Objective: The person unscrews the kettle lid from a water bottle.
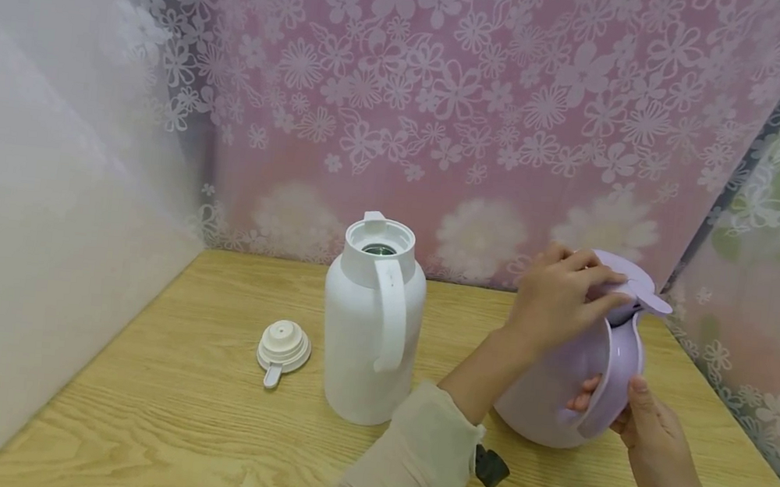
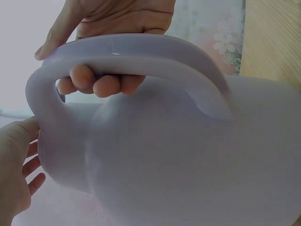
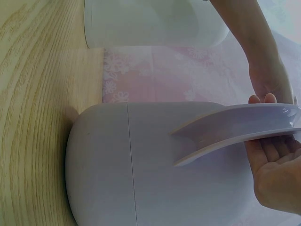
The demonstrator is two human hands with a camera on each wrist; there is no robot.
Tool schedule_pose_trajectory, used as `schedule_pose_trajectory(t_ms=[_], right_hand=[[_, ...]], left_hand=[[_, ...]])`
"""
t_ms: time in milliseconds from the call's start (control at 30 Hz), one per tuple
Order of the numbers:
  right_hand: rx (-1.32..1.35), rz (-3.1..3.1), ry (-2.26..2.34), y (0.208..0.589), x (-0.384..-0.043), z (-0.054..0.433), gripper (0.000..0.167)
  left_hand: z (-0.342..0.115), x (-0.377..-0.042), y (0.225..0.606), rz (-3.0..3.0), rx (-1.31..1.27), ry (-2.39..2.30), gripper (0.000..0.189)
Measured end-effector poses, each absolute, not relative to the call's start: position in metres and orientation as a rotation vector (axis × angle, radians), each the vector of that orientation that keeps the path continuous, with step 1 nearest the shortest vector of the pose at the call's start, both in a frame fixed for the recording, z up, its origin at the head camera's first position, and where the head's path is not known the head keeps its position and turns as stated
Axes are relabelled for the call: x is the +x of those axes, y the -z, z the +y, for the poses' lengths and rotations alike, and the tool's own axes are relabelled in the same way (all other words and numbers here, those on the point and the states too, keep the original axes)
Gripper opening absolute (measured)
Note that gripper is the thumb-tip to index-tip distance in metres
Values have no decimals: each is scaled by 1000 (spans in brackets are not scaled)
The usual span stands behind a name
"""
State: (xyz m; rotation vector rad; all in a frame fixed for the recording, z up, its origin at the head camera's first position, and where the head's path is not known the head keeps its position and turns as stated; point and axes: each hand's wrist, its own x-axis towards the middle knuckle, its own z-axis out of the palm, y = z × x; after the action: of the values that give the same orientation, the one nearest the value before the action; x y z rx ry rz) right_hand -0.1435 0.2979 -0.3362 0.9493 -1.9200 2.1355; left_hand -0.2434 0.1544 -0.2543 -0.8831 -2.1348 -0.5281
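Note:
A lilac vacuum jug (image 1: 545, 392) stands on the wooden table at the right, its handle turned toward me. My right hand (image 1: 656, 442) grips this handle (image 2: 136, 49), fingers passed through the loop and thumb along its outer side. Up on top, my left hand (image 1: 557, 295) holds the lilac lid (image 1: 623, 270), with bent fingers and thumb spread over it. A lever tab (image 1: 655, 304) sticks out from the lid toward the right. The left wrist view shows the left hand's fingers around the jug's top end; the lid itself is hidden there.
A white vacuum jug (image 1: 370, 336) with an open mouth stands left of the lilac one. Its white stopper lid (image 1: 284, 347) lies on the table (image 1: 133, 423) farther left. A small black piece (image 1: 491, 469) shows beside my left sleeve. Flowered curtains (image 1: 445, 108) enclose the table.

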Motion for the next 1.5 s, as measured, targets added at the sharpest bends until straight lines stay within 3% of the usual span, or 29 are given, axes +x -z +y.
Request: schedule_pose_trajectory(t_ms=[633, 967, 1133, 1500], right_hand=[[891, -1966, -2144, 336, -142, 299, 52], [876, -2001, -2070, 335, -141, 299, 50], [889, -1997, -2066, 334, -141, 299, 51], [905, -1980, -2069, 334, -141, 299, 51]], left_hand=[[164, -242, 242, -2230, -926, 266, 34], [153, -259, 257, -2518, -769, 863, 71], [156, -260, 262, -2571, -763, 1103, 80], [161, -258, 264, -2420, -686, 1459, 75]])
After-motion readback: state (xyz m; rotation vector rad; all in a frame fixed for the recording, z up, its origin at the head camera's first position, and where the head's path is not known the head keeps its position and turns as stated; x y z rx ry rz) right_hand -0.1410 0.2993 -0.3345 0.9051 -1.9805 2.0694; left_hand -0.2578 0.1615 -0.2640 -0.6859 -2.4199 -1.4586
